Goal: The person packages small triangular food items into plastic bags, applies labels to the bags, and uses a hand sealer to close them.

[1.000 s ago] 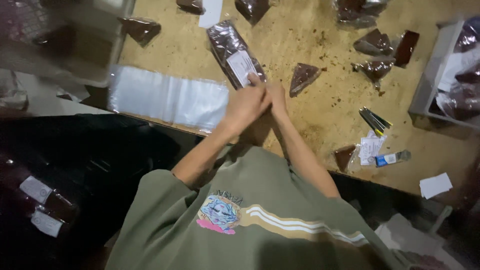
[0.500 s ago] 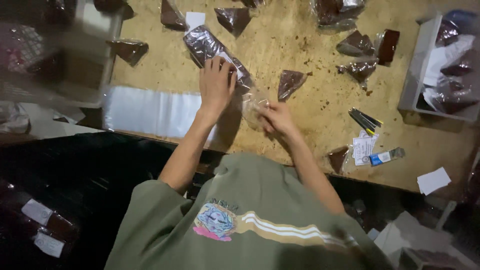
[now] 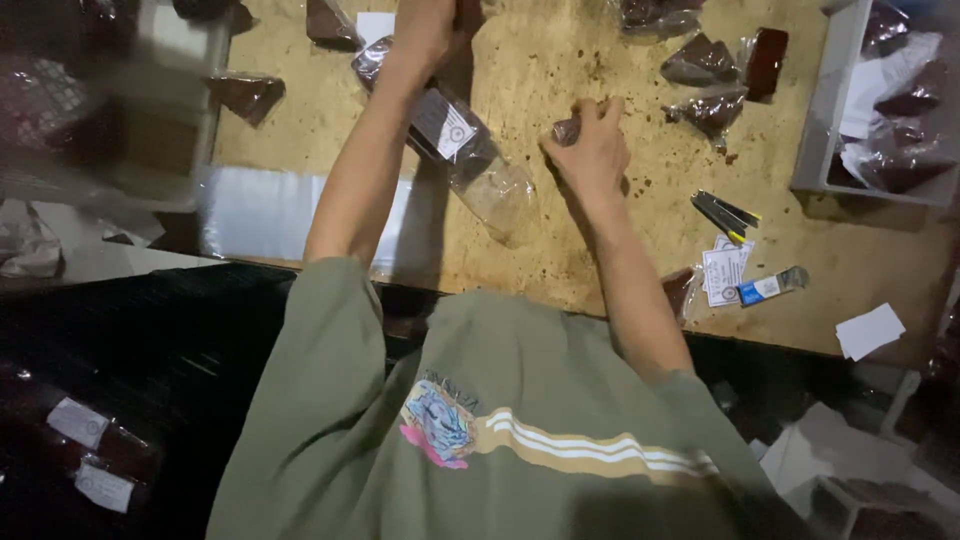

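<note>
— Where does the long clear bag [image 3: 455,140] lie on the tabletop [image 3: 620,250]?

— Between the two hands. Its long axis runs on a slant, from far-left down to near-right: dark filling and a white label in the far part, the empty clear end nearest the person.

— Which hand is on it?

— The left hand [image 3: 432,28] reaches farthest, up by the bag's far end at the top edge of the view. It seems to touch the bag there, but the fingers are cut off, so I cannot tell whether they grip.

— And the other?

— The right hand [image 3: 592,150] rests just right of the bag's middle, clenched on a small dark wrapped piece [image 3: 566,130]. It is apart from the bag, though near it.

— So which is nearer the open end?

— The right hand, I judge; the clear end lies just near-left of it.
</note>
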